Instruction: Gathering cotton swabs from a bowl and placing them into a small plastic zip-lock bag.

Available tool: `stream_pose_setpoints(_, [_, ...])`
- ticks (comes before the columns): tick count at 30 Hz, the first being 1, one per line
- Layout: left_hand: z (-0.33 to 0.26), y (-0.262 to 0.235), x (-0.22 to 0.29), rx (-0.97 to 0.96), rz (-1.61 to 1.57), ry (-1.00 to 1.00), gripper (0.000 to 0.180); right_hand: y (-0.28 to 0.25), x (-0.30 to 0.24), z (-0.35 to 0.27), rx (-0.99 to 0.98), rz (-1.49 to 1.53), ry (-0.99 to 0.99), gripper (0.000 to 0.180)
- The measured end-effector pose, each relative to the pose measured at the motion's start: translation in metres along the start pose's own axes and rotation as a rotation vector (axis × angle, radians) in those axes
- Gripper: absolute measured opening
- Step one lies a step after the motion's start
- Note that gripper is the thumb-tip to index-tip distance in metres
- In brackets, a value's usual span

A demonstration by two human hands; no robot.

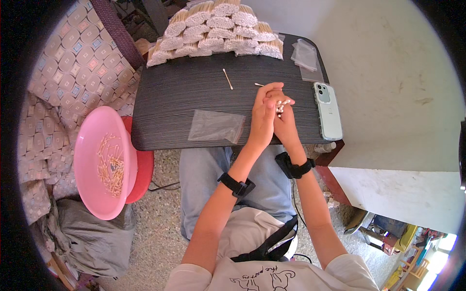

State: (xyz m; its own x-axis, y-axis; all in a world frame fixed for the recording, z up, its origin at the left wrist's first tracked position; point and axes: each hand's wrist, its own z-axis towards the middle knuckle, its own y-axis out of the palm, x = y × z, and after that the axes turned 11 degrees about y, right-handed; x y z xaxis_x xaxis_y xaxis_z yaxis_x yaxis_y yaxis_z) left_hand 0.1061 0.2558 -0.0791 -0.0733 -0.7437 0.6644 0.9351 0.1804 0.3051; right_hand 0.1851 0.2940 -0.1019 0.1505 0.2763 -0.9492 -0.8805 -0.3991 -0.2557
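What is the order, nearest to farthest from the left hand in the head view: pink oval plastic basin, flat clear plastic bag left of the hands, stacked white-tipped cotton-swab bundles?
1. Flat clear plastic bag: left of the left hand.
2. Stacked cotton-swab bundles: ahead, far side of the black table.
3. Pink oval basin: far left, beside the table.

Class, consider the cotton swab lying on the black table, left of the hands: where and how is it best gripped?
Probably pinch the cotton swab mid-stick from above, closing across its long sides: it lies flat on the table, and its slim stick keeps fingers off both white tips.
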Motion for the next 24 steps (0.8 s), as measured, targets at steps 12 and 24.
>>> stream_pose_setpoints(12, [0.006,0.020,-0.002,-0.024,0.124,0.013,0.031,-0.034,0.193,0.006,0.009,-0.284,-0.356,0.021])
stream_pose_setpoints(24, [0.000,-0.004,0.002,-0.032,0.303,0.046,0.015,0.003,0.036,-0.003,-0.019,-0.048,0.036,0.012])
